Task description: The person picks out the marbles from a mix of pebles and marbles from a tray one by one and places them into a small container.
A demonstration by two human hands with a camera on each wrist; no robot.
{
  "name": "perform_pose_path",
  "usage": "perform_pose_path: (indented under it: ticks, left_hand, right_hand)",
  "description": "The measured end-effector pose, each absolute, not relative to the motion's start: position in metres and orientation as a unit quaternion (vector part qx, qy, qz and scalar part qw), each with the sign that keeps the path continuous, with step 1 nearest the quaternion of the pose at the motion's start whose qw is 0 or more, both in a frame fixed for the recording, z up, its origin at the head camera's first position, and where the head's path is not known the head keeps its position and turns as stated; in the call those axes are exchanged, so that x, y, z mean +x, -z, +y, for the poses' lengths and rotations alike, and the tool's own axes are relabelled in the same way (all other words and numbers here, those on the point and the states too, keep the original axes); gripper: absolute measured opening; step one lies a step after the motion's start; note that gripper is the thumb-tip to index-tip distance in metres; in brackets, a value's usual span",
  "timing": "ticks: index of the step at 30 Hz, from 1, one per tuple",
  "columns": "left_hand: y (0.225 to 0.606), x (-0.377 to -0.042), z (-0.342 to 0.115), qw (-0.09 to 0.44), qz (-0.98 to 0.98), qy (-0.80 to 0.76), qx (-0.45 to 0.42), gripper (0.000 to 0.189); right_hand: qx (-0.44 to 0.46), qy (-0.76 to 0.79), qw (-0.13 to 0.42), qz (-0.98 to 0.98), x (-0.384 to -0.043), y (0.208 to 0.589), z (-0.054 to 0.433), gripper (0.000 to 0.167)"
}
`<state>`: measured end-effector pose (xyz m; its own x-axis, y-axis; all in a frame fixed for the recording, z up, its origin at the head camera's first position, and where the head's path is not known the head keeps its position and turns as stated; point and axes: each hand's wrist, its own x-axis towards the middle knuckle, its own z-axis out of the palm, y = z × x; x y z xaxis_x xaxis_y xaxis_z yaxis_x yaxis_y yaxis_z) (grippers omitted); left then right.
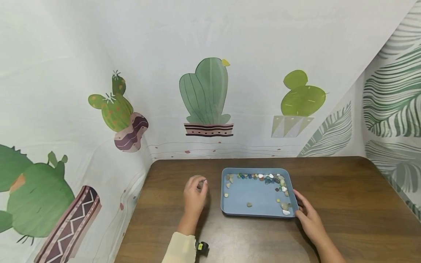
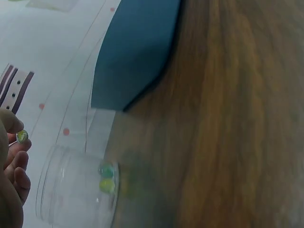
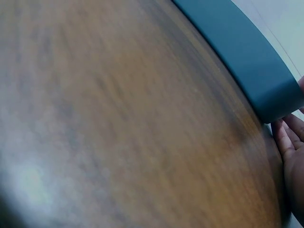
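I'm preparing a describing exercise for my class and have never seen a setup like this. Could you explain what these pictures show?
There is no robot here, only a person working bare-handed. The widest picture comes from a camera worn on the head; the other two come from cameras worn on the wrists. On the brown wood-grain table sits a shallow blue rectangular tray, holding small stones and shiny coloured beads, mostly along its far and right edges. The left hand pinches a small, glassy yellow-green bead, clearest in the left wrist picture. Near it is a clear, round-walled jar with green and yellow-green beads inside. The right hand touches the tray's right side; the right wrist picture shows this from outside the tray.
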<state>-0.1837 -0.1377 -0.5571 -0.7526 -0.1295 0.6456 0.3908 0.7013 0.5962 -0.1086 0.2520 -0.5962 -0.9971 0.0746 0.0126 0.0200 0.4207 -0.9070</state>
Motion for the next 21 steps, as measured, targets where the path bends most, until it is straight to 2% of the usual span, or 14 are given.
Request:
perform_pose_path:
  ticks: [10, 21]
  left_hand:
    - [0.566, -0.178, -0.162, 0.342, -0.862, 0.373, -0.024, 0.009]
    - [0.569, -0.175, -0.173, 0.371, -0.855, 0.363, -0.017, 0.009]
  right_hand:
    - [-0.042, -0.523, 0.004, -0.851, -0.109, 0.595, 0.252, 0.070]
    - [-0.044, -0.525, 0.009, -0.850, -0.110, 0.596, 0.252, 0.071]
